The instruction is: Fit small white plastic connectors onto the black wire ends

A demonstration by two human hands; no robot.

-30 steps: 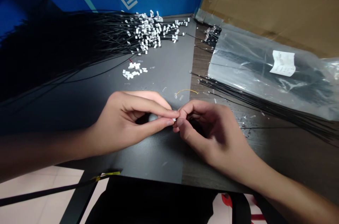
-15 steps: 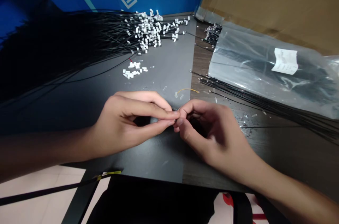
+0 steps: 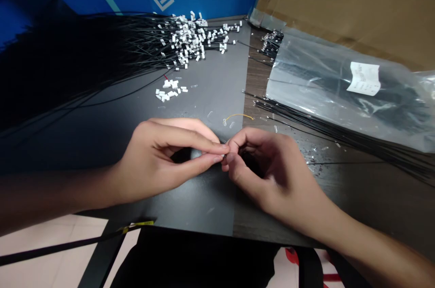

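In the head view, the left hand (image 3: 159, 158) sits at lower centre, its thumb and forefinger closed in a narrow pinch on a small white connector housing (image 3: 223, 156), mostly hidden between the fingertips. The right hand (image 3: 268, 172) curls narrowly against it, its fingertips (image 3: 232, 146) meeting the housing; whatever they grip is too small to tell. A fingertip pinch, with both hands close together, looks right for a piece this small.

Upper left, black wires with white connectors (image 3: 186, 41) fan across a dark tabletop (image 3: 204, 202), with loose white housings (image 3: 169, 91) below them. A short yellow wire (image 3: 239, 115) lies just above the hands. To the right lies a clear plastic bag of black wires (image 3: 343, 93).
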